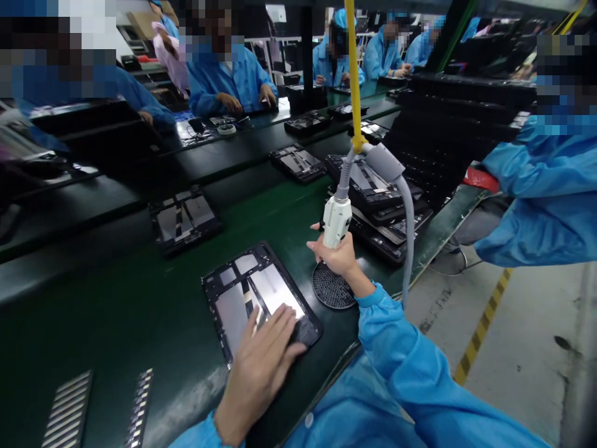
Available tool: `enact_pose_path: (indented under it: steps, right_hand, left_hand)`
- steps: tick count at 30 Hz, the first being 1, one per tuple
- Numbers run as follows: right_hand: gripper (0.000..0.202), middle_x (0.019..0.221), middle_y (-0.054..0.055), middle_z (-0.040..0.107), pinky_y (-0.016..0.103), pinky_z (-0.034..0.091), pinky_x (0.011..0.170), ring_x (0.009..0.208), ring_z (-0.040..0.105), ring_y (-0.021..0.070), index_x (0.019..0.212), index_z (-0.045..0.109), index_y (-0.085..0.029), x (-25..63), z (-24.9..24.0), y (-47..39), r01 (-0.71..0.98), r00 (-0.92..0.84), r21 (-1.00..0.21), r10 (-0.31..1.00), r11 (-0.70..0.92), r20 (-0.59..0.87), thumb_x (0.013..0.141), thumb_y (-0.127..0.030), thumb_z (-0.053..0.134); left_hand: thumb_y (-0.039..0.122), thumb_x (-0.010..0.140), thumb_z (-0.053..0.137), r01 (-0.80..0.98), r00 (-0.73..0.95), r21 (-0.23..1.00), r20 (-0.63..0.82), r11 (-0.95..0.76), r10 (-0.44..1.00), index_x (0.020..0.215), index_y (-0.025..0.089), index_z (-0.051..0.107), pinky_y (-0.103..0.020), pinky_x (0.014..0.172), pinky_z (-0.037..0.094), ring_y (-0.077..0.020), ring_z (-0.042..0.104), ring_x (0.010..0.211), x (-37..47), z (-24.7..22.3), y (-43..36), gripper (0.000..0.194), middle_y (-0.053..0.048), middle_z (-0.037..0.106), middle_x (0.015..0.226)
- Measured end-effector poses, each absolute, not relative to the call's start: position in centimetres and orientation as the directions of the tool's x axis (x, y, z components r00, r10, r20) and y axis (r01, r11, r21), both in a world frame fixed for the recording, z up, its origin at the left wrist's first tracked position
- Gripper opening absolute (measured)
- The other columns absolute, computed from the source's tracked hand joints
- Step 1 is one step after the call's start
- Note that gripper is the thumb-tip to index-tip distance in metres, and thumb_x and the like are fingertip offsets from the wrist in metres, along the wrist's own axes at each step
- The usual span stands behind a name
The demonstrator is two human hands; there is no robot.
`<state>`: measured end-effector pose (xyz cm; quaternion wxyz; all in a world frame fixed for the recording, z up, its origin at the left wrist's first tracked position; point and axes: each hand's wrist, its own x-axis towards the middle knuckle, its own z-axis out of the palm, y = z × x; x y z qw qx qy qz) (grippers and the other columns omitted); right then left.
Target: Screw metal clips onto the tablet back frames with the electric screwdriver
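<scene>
Head view: left hand (261, 367) lies flat, open, steadying the tablet frame (259, 298), right hand (338, 255) grips the hanging electric screwdriver (336, 221), best kept upright over each screw.

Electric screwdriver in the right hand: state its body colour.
White, with a grey hose; the electric screwdriver shows best in the head view, gripped by the right hand.

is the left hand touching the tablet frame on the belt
Touching. The head view shows the left hand lying flat on the near corner of the tablet frame, fingers spread over its surface with no gap.
</scene>
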<state>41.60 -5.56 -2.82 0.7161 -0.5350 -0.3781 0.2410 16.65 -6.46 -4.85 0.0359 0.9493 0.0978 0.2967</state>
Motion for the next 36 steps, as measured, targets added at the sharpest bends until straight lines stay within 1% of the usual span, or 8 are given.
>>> enact_pose_path:
  steps: [3,7,12,16,21,23,27,36]
  right_hand:
    - [0.019,0.040,-0.009,0.053,0.030,0.049,0.049,0.035,0.050,0.0112,0.079,0.062,-0.019,41.5,-3.0,-5.5,0.058,0.589,-0.955,0.763,0.291,0.268,0.064,-0.023,0.073]
    - [0.025,0.042,-0.009,0.054,0.028,0.046,0.043,0.034,0.050,0.0114,0.084,0.062,-0.019,41.4,-3.1,-5.4,0.040,0.589,-0.964,0.773,0.262,0.235,0.064,-0.028,0.074]
    - [0.017,0.040,-0.007,0.054,0.031,0.052,0.052,0.038,0.053,0.0127,0.076,0.062,-0.020,41.3,-3.3,-5.4,0.127,0.577,-0.954,0.762,0.272,0.294,0.066,-0.029,0.073]
    - [0.012,0.041,-0.007,0.054,0.032,0.053,0.053,0.038,0.052,0.0129,0.070,0.062,-0.020,41.4,-3.4,-5.5,0.159,0.555,-0.943,0.763,0.293,0.331,0.068,-0.025,0.073]
    - [0.023,0.044,-0.003,0.055,0.031,0.052,0.049,0.045,0.057,0.0143,0.055,0.057,-0.021,40.8,-2.3,-6.1,0.263,0.576,-0.895,0.686,0.359,0.445,0.070,-0.023,0.075]
    - [0.011,0.045,-0.006,0.056,0.030,0.051,0.047,0.041,0.054,0.0128,0.073,0.064,-0.021,40.2,-1.4,-6.2,0.262,0.583,-0.877,0.659,0.402,0.476,0.071,-0.020,0.075]
    - [0.032,0.046,-0.009,0.057,0.029,0.048,0.042,0.035,0.051,0.0116,0.104,0.061,-0.019,37.1,0.8,-6.3,0.160,0.484,-0.865,0.725,0.476,0.489,0.074,-0.019,0.073]
    - [0.026,0.049,-0.006,0.058,0.032,0.050,0.048,0.040,0.053,0.0135,0.100,0.062,-0.020,28.4,2.8,-4.6,0.049,0.226,-0.900,0.873,0.432,0.432,0.076,-0.023,0.071]
  left_hand:
    - [0.005,0.086,0.059,0.336,0.597,0.240,0.694,-0.911,0.403,0.123,0.018,0.061,-0.039,0.103,0.050,-0.0196,0.069,0.101,14.6,-5.5,-4.7,0.039,-0.005,0.074,0.103]
    - [0.018,0.087,0.063,0.582,0.329,0.394,0.685,-0.711,0.650,0.113,0.020,0.068,-0.023,0.077,0.058,-0.0175,0.072,0.088,13.6,-6.8,-3.7,0.026,-0.002,0.076,0.093]
    - [0.022,0.089,0.060,0.491,0.351,0.493,0.643,-0.718,0.681,0.096,0.020,0.073,-0.032,0.092,0.056,-0.0201,0.069,0.099,14.8,-7.3,-4.6,0.015,-0.003,0.076,0.092]
    - [0.023,0.086,0.064,0.429,0.329,0.568,0.626,-0.703,0.707,0.090,0.022,0.075,-0.028,0.079,0.058,-0.0159,0.068,0.086,15.3,-6.2,-5.7,0.012,-0.004,0.070,0.096]
    - [0.037,0.079,0.071,0.524,0.073,0.784,0.348,-0.333,0.935,0.082,0.021,0.072,-0.029,0.070,0.057,-0.0167,0.067,0.071,12.4,-4.6,-4.7,0.017,-0.003,0.071,0.077]
    - [0.046,0.071,0.075,0.432,0.000,0.898,0.095,-0.086,0.995,0.079,0.018,0.070,-0.032,0.070,0.058,-0.0198,0.069,0.070,10.8,-4.2,-3.6,0.029,-0.005,0.073,0.074]
    - [0.051,0.055,0.083,0.213,0.148,0.940,-0.300,0.266,0.942,0.076,0.013,0.069,-0.031,0.064,0.057,-0.0220,0.071,0.067,9.4,-3.9,-1.9,0.046,-0.009,0.073,0.068]
    - [0.044,0.061,0.079,0.228,0.168,0.956,-0.228,0.187,0.959,0.071,0.013,0.069,-0.021,0.045,0.045,-0.0110,0.056,0.051,11.7,-5.2,-0.3,0.034,-0.002,0.065,0.060]
